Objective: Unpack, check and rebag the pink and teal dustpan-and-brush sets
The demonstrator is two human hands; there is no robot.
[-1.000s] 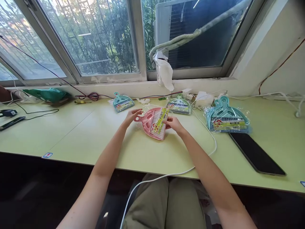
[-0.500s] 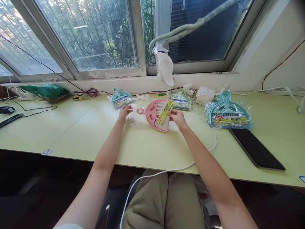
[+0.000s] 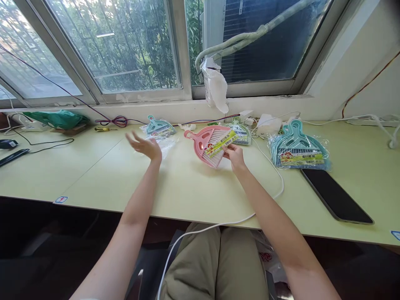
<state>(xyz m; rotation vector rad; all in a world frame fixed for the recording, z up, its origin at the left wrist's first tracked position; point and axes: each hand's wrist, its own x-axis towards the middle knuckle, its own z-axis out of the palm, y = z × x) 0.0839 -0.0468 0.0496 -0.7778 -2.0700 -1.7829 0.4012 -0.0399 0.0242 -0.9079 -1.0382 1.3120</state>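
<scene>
My right hand (image 3: 234, 156) grips the right edge of a pink dustpan and brush set (image 3: 208, 146), raised a little over the table. A yellow printed label (image 3: 221, 143) crosses its white bristles. My left hand (image 3: 144, 147) is off to the left with fingers spread, holding nothing. Just right of it lies a crumpled clear plastic bag (image 3: 167, 146). Behind that bag is a teal dustpan set (image 3: 159, 127). Another teal dustpan set (image 3: 239, 132) lies behind the pink one, partly covered by it.
Wrapped teal dustpan sets (image 3: 300, 146) are stacked at right, beside a black phone (image 3: 337, 196). A white cable (image 3: 271, 162) runs over the table edge. A screwdriver (image 3: 104, 129), a green bag (image 3: 62, 119) and wires (image 3: 120, 121) lie along the back.
My left hand has moved left, away from the pink dustpan set, and spread its fingers. The clear bag now lies on the table. The pink set has tilted and lifted slightly in my right hand.
</scene>
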